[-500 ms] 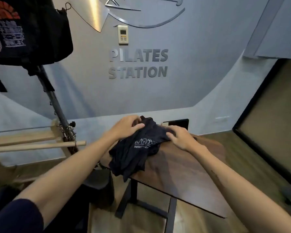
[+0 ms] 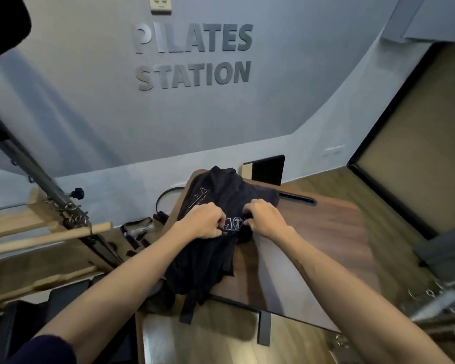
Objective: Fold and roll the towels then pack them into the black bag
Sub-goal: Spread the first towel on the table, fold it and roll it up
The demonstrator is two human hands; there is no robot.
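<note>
Gripping a heap of black towels (image 2: 216, 232) at the far left corner of a dark wood worktop (image 2: 326, 245), both hands are working close together over a pale printed logo on the cloth. The left hand (image 2: 205, 223) is lying knuckles up with its fingers curled down into the fabric, pinching a fold just left of the logo. The right hand (image 2: 264, 219) is doing the same just right of the logo, fingers bent under and bunching cloth against the palm; the two hands are sitting near each other without touching. The towels are lying crumpled rather than folded or rolled, with part of the heap resting on the worktop and part spilling over its near left edge, where loose ends are hanging down toward the floor. A second pale print is showing on the far left part of the heap. A narrow slot (image 2: 297, 199) is running along the far side of the worktop, to the right of the towels. Wooden bars (image 2: 47, 232) and a metal pole (image 2: 24, 164) are standing to the left. Grey lettering (image 2: 193, 56) on the far wall is reading PILATES STATION.
</note>
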